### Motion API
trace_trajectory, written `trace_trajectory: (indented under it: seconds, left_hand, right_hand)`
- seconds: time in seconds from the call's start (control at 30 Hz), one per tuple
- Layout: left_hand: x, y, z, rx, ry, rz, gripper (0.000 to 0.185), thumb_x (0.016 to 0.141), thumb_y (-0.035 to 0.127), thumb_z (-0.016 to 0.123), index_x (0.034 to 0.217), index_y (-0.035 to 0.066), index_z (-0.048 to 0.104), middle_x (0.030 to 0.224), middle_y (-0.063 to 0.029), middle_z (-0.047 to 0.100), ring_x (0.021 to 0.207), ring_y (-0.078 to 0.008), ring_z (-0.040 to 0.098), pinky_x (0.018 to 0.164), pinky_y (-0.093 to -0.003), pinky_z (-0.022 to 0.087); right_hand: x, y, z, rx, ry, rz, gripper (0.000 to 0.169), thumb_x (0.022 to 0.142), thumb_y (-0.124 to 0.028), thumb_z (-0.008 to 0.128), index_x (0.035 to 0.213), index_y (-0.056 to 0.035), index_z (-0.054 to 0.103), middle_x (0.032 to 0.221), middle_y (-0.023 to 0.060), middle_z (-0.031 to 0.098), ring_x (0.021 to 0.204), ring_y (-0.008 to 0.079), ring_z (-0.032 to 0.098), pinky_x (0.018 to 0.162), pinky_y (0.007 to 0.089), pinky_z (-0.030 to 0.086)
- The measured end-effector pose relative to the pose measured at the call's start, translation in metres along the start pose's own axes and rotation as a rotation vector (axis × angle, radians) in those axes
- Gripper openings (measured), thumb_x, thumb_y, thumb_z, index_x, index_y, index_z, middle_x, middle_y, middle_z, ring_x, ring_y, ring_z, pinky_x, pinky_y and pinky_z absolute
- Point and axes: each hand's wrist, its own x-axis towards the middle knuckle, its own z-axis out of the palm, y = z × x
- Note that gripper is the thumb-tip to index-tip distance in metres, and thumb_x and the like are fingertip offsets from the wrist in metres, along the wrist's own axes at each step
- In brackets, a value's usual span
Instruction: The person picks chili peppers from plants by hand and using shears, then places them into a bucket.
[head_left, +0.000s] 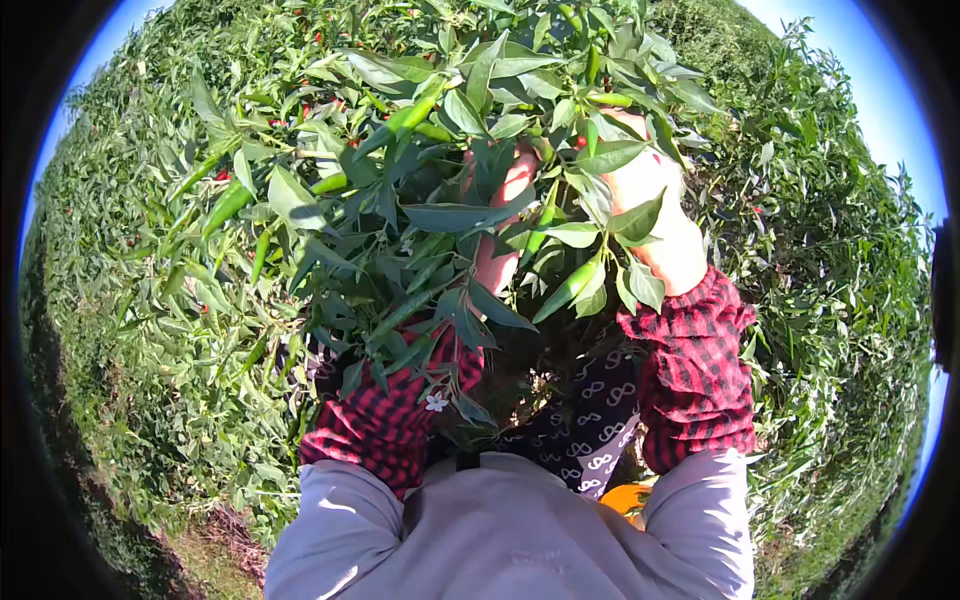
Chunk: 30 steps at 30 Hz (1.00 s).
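Note:
My left hand (511, 184) reaches up among the leafy stems of a chili pepper plant (457, 217). Leaves cover most of it, so its grip is hidden. To its right, my right hand (641, 176) is in bright sun, with its fingers behind leaves. A small red chili (581, 141) shows beside that hand. Green chilies hang around both hands, one (574, 286) below the right wrist and another (227, 204) out to the left. A white flower (436, 402) hangs over my left checked sleeve (375, 431).
Dense pepper plants (135, 247) with scattered red chilies spread on the left and beyond. More foliage (832, 247) rises on the right. Something orange (626, 497) lies by my right arm, beside the patterned dark cloth (592, 420). Grassy ground (195, 551) shows at lower left.

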Motion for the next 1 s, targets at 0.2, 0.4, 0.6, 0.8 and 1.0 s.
trace_trajectory:
  seconds: [0.2,0.4,0.6,0.8,1.0]
  left_hand:
    - [-0.028,-0.008,-0.026,0.047,0.046,-0.082,0.025,0.082,0.007,0.049,0.105,0.002,0.051,0.098,-0.0107,0.057,0.087,-0.0226,0.056,0.076,-0.034,0.045]
    - [-0.016,-0.007,-0.025,0.122,-0.031,-0.053,0.025,0.079,0.006,0.051,0.103,0.002,0.052,0.096,-0.0108,0.057,0.086,-0.0235,0.055,0.076,-0.035,0.045]
    - [0.028,0.005,0.043,0.176,-0.237,0.087,0.025,0.077,0.006,0.052,0.101,0.002,0.052,0.094,-0.0108,0.056,0.085,-0.0245,0.055,0.076,-0.0359,0.044]
    - [0.053,0.014,0.09,0.262,-0.328,0.202,0.025,0.075,0.006,0.054,0.099,0.002,0.053,0.092,-0.0109,0.056,0.085,-0.0254,0.055,0.076,-0.0369,0.044]
    - [0.05,-0.008,0.118,0.321,-0.425,0.216,0.025,0.072,0.005,0.055,0.097,0.002,0.053,0.09,-0.0109,0.056,0.084,-0.0263,0.055,0.076,-0.0378,0.044]
  right_hand:
    - [0.019,0.006,-0.045,0.784,-0.283,0.768,0.021,0.087,-0.02,0.051,0.096,-0.0031,0.06,0.076,-0.0024,0.061,0.058,0.0084,0.052,0.053,0.0233,0.041]
    - [-0.032,-0.011,-0.075,1.353,0.043,0.943,0.026,0.092,-0.033,0.049,0.084,-0.0082,0.054,0.064,-0.0031,0.046,0.047,0.0027,0.038,0.036,0.0156,0.025]
    - [-0.067,-0.026,-0.121,1.224,0.04,0.842,0.03,0.093,-0.031,0.048,0.081,-0.0042,0.055,0.065,0.0046,0.057,0.044,0.0061,0.043,0.039,0.018,0.029]
    - [-0.051,-0.111,-0.151,0.854,-0.214,0.541,0.013,0.088,-0.004,0.051,0.095,0.0028,0.06,0.067,0.0066,0.059,0.055,0.0099,0.051,0.052,0.0241,0.04]
    - [-0.016,-0.035,-0.124,-0.068,0.231,0.297,0.014,0.083,-0.005,0.054,0.096,0.0001,0.053,0.077,0.0182,0.059,0.066,0.0339,0.058,0.057,0.0389,0.045]
